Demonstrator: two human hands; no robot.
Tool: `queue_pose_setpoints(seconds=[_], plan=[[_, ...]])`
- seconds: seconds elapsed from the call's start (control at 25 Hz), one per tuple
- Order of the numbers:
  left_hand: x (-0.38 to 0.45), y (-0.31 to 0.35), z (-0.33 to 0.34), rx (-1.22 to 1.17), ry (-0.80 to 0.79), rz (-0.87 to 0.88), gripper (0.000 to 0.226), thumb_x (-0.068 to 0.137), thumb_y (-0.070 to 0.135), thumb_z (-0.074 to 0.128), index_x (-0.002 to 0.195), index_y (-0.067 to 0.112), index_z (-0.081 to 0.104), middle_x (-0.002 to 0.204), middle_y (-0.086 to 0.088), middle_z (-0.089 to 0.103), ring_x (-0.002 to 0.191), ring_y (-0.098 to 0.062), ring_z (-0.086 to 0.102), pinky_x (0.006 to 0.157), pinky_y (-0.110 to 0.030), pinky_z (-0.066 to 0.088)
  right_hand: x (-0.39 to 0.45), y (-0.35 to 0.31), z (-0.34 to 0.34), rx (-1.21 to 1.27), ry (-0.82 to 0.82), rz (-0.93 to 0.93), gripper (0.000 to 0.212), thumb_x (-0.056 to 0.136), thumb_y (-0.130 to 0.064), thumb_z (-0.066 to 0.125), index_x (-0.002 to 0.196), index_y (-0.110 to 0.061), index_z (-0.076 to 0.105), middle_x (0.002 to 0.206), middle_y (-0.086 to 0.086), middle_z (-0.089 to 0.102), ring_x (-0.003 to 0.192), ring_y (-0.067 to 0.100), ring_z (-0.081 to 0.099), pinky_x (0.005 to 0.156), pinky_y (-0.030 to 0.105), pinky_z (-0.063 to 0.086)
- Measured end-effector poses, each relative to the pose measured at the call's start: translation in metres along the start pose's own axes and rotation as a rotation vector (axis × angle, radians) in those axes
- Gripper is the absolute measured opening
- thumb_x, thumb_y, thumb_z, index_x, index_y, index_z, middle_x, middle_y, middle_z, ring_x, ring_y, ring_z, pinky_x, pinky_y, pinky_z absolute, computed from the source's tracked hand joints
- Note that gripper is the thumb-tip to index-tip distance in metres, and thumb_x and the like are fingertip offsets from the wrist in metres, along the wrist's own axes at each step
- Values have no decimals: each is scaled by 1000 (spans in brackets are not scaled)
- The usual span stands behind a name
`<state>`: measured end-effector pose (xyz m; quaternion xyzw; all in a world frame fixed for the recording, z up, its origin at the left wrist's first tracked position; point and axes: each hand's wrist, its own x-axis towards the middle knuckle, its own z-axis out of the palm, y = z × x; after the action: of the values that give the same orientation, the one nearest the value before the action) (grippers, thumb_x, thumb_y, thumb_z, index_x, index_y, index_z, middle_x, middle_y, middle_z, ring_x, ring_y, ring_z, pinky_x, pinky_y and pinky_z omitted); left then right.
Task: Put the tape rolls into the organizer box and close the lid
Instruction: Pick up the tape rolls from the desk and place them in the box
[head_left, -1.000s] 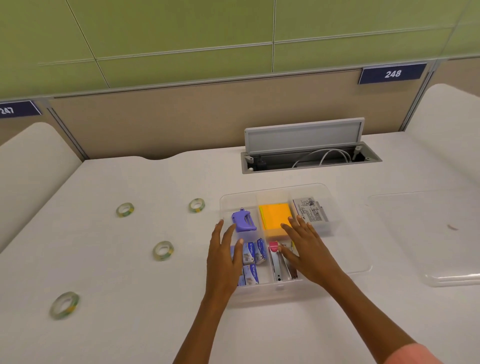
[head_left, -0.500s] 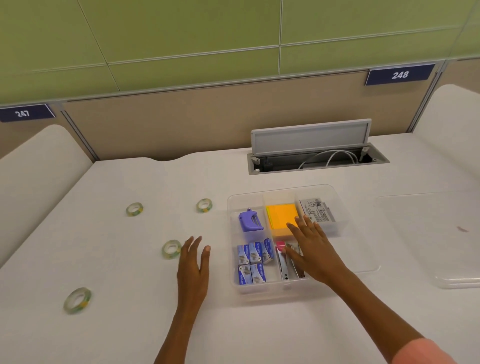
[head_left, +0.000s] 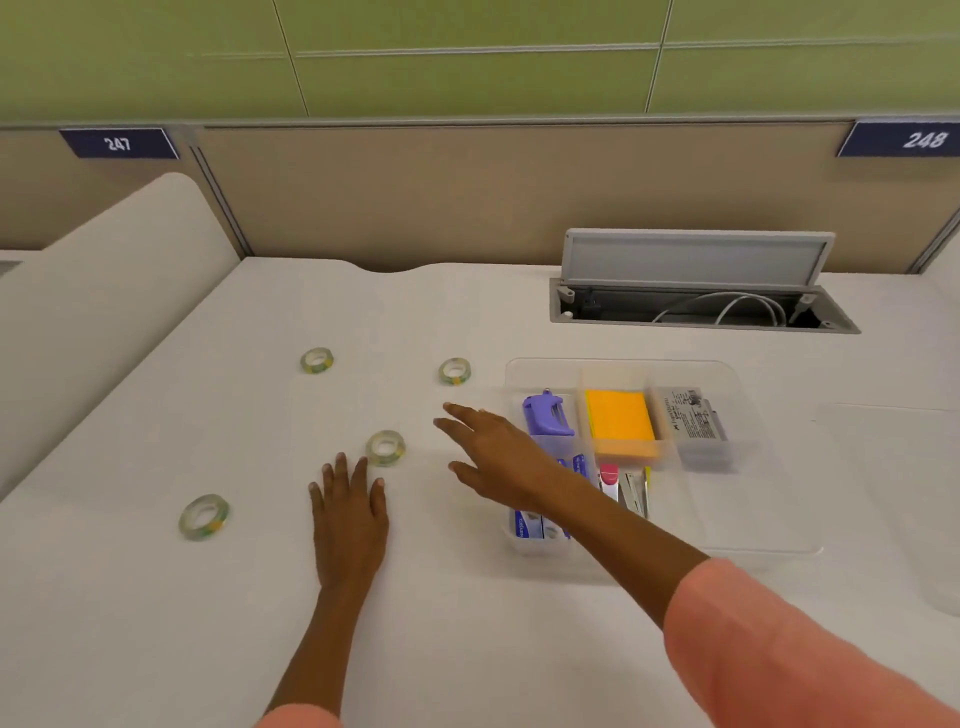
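Observation:
Several clear tape rolls lie on the white desk: one at far left (head_left: 317, 360), one further right (head_left: 454, 371), one in the middle (head_left: 385, 447) and one nearest me (head_left: 203, 516). The clear organizer box (head_left: 737, 374) stands open to their right, holding a purple tool, orange sticky notes, staple boxes and a stapler. My left hand (head_left: 349, 514) lies flat on the desk, its fingertips just short of the middle roll, holding nothing. My right hand (head_left: 498, 454) reaches leftward across the box's left edge, fingers spread and empty, between the middle roll and the roll beyond it.
The clear lid (head_left: 914, 493) lies flat on the desk at the right edge. An open cable hatch (head_left: 696, 291) with white cables sits behind the box. A beige partition runs along the desk's back, and a rounded divider (head_left: 104, 291) borders the left side.
My left hand slid left off the box toward the middle tape roll. My right hand left the box's compartments and swung left past the box edge. The camera turned left.

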<state>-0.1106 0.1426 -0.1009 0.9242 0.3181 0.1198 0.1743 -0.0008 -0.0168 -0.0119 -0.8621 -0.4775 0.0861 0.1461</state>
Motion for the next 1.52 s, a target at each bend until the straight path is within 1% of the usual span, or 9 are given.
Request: queue_pose_setpoints(seconds=[0.2,0.44,0.56,0.72,0.84,0.96,1.08,1.28,1.52], plan=[[3,-3,2,5,23,0,45,95,26,35,136,7,37,151,-17,30,142,-32,22,119,-44,12,39,-11,29,-72,-195,-38,62,91,-8,45,145,-9,14,159,8,8,135,35,34,106,43,35],[7,-4,4,4,25,-9,46,95,28,34,137,11,36,152,-12,29,143,-27,20,119,-42,10,63,-17,58,-161,-257,-32,60,93,-13,41,145,-17,14,158,16,4,144,33,13,115,46,24],[7,-5,5,5,29,-10,46,95,28,35,137,11,36,152,-12,29,143,-27,19,119,-42,10,62,-18,59,-118,-162,1,45,92,-25,49,134,-11,37,152,17,26,135,35,32,108,46,35],[6,-4,4,-1,18,-17,46,95,28,35,137,11,36,152,-12,29,144,-27,19,119,-42,9,54,-17,51,-107,-76,44,29,87,-24,58,106,-3,58,121,16,56,107,31,50,88,43,48],[4,-3,1,9,10,-4,46,95,28,35,137,11,36,152,-13,28,143,-27,19,119,-43,10,39,-13,37,97,-7,91,28,81,-26,66,103,-9,60,113,11,60,105,28,51,84,38,45],[4,-4,0,9,23,6,45,95,26,36,136,8,37,151,-15,31,143,-30,21,119,-45,11,10,3,8,327,154,161,45,76,-26,72,117,-20,55,118,4,62,108,22,50,87,33,40],[3,-3,1,2,22,13,45,95,25,36,136,6,37,150,-17,31,142,-31,21,119,-46,11,-32,36,-28,376,313,303,57,75,-21,74,127,-18,52,126,7,61,112,22,54,94,34,44],[1,-2,1,-5,21,11,45,95,23,36,135,4,37,150,-19,30,142,-33,20,118,-47,10,-119,92,-63,360,497,576,49,71,-12,77,117,-8,60,118,15,65,89,15,56,78,27,48],[-1,-1,1,12,36,34,43,94,21,39,132,0,40,146,-24,35,139,-38,26,116,-51,14,-167,121,-46,351,489,795,54,67,-5,79,117,-6,59,120,18,62,102,33,61,92,44,50]])
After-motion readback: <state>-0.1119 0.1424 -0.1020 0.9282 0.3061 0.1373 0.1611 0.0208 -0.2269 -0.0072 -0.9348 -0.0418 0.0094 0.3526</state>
